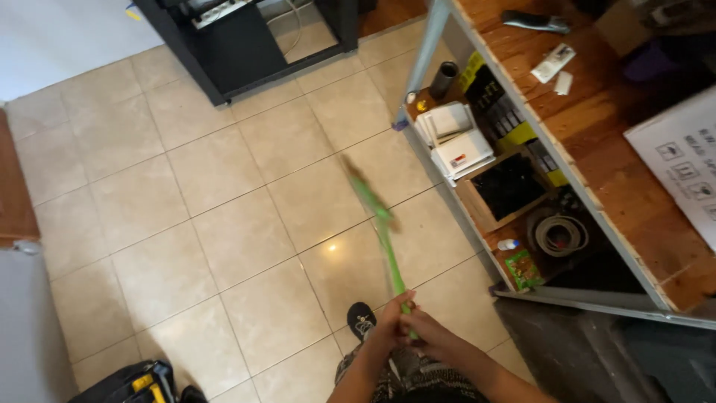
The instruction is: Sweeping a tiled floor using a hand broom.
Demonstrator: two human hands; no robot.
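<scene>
Both hands, left hand (389,322) and right hand (430,337), clasp a green stick (382,227), blurred above the tiled floor (216,224). No mark of progress shows on the tiles beside the wooden counter (597,142).

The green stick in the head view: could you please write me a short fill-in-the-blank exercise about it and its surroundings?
1. Both hands grip a blurred stick coloured ____.
2. The floor is covered with beige ____.
3. A black ____ shows just left of the hands.
4. The coiled hose lies on the ____ shelf of the wooden bench.

Missing words: green; tiles; shoe; lower
</scene>
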